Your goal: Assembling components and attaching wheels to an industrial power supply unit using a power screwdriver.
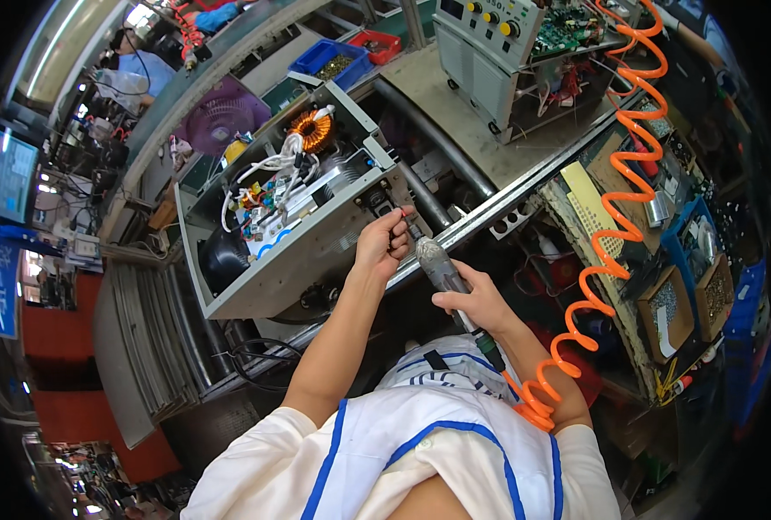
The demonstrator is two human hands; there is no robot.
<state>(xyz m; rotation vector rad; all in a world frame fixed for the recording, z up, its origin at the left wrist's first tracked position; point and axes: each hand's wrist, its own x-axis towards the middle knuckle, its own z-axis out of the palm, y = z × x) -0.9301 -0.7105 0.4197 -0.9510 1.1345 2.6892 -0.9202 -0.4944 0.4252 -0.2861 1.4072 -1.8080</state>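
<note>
My right hand [482,302] is wrapped round a grey pneumatic screwdriver [437,263], whose tip points at the end panel of an open metal machine housing [316,234]. Beside that tip, the fingers of my left hand [383,244] are pinched together against the panel; a small reddish bit shows at the fingertips, too small to name. A dark fitting [373,201] sits on the panel just above them. Inside the housing are a copper-wound ring coil [311,131], white cables [273,162], a finned heat sink [344,178] and a black rounded part [223,260].
An orange coiled air hose [606,234] runs from the screwdriver up to the top right. Rollers [437,134] and a metal rail [489,217] border the housing. Another machine [481,65] stands beyond. Blue [333,62] and red bins [375,47], a purple fan [223,117] and a cluttered parts bench [615,286] lie around.
</note>
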